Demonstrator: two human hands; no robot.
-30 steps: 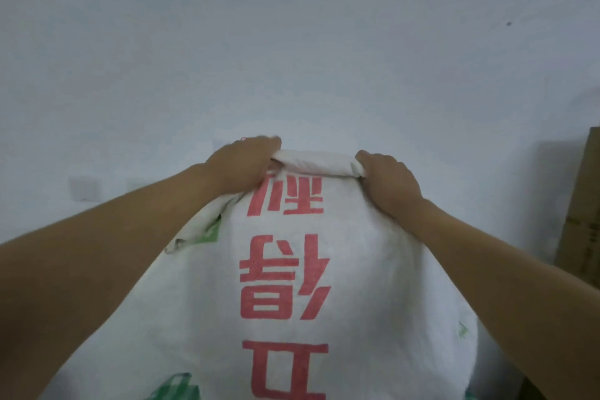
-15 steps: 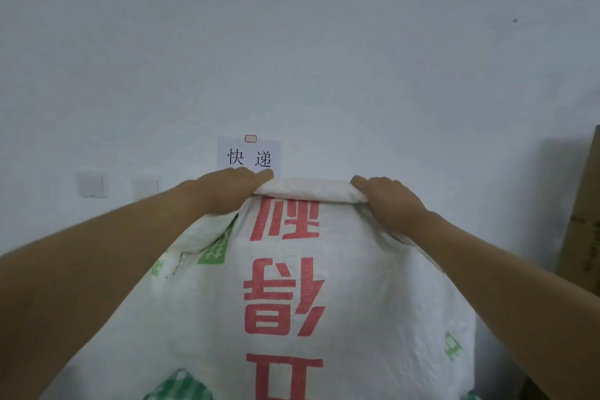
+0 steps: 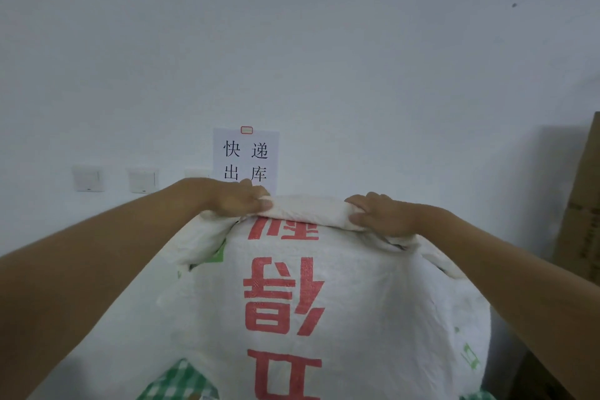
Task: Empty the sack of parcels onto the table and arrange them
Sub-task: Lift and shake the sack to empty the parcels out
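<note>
I grip the woven sack (image 3: 292,302) by its bunched upper edge, left hand (image 3: 242,200) and right hand (image 3: 381,213) both clenched on it, sack hanging below them; no parcels visibly out, so emptying and arranging seem to remain.

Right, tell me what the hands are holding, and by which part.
Both hold the white woven sack with red characters by its rolled top edge: the left hand grips the left end of the roll, the right hand the right end.

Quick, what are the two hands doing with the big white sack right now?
Left hand: closed, gripping the rolled top edge of the sack.
Right hand: closed, gripping the same edge.
</note>
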